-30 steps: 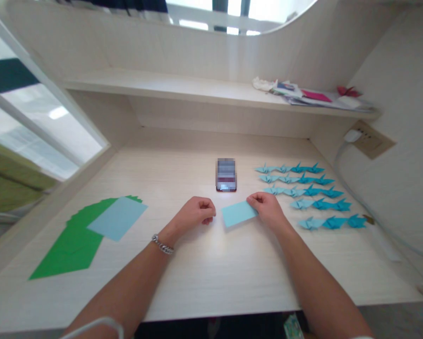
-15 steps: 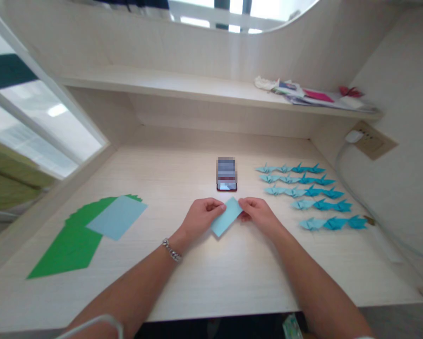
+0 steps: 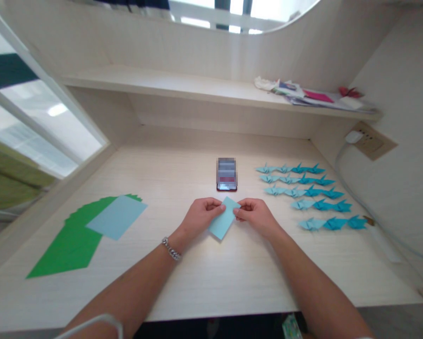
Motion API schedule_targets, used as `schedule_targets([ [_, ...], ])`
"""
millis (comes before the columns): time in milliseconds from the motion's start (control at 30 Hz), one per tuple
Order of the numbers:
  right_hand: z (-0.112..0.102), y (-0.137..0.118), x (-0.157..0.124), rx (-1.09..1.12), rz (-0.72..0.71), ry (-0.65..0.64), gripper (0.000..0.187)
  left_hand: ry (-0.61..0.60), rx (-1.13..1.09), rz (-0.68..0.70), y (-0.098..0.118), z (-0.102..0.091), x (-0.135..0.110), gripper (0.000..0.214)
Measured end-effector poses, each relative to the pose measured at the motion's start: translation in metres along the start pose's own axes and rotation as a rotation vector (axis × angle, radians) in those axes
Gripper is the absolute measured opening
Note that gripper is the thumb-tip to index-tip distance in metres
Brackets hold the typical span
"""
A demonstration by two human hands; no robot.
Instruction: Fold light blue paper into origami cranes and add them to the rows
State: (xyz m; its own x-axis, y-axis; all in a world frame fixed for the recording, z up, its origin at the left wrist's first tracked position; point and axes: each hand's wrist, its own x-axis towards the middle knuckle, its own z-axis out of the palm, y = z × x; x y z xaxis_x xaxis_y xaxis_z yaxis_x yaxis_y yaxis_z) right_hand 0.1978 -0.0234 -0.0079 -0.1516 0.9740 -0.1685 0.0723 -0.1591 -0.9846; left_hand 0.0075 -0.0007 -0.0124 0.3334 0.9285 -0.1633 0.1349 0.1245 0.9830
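Note:
A light blue piece of folded paper (image 3: 222, 225), rectangular and tilted, is held between both hands just above the desk. My left hand (image 3: 204, 214) pinches its left edge, thumb on top. On the right edge, my right hand (image 3: 255, 214) grips it between thumb and fingers. Beyond the paper lies a phone (image 3: 227, 174) with a blurred screen. To the right stand rows of blue folded paper cranes (image 3: 306, 192), paler on the left and deeper blue on the right.
Fanned green paper sheets (image 3: 68, 249) lie at the left with a light blue sheet (image 3: 116, 217) on top. A shelf (image 3: 183, 87) spans the back, bearing papers (image 3: 303, 94) at its right. A charger (image 3: 354, 136) with a cable sits in the wall socket (image 3: 373, 141).
The folded paper has turned slightly steeper and shifted a little left. My right hand has moved slightly left, its thumb now lying on the paper's face.

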Motion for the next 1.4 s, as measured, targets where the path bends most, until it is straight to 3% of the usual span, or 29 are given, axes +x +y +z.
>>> schedule_targets([
  [533, -0.0006, -0.0031, -0.0031, 0.063, 0.022, 0.023, 0.036, -0.110, -0.091, -0.015, 0.0026, -0.0003, -0.0039, 0.029],
  [700, -0.0021, -0.0048, -0.0052, 0.128, 0.015, -0.065, 0.035, -0.090, -0.083, -0.020, 0.0051, -0.0016, -0.0042, 0.025],
  [900, -0.0037, -0.0044, -0.0062, 0.216, 0.049, -0.053, 0.033, -0.065, -0.119, 0.039, 0.0047, -0.0029, -0.0055, 0.020],
  [1100, -0.0082, -0.0060, -0.0088, 0.285, 0.060, -0.161, 0.032, -0.074, -0.044, 0.071, 0.0074, -0.0045, -0.0068, 0.014],
  [1267, -0.0026, -0.0045, -0.0075, 0.180, 0.062, -0.112, 0.032, -0.123, 0.080, 0.108, 0.0079, -0.0027, -0.0071, 0.015],
  [1400, 0.0012, -0.0001, -0.0044, 0.090, 0.060, -0.087, 0.033, -0.129, 0.037, 0.085, 0.0079, -0.0014, -0.0064, 0.015],
])
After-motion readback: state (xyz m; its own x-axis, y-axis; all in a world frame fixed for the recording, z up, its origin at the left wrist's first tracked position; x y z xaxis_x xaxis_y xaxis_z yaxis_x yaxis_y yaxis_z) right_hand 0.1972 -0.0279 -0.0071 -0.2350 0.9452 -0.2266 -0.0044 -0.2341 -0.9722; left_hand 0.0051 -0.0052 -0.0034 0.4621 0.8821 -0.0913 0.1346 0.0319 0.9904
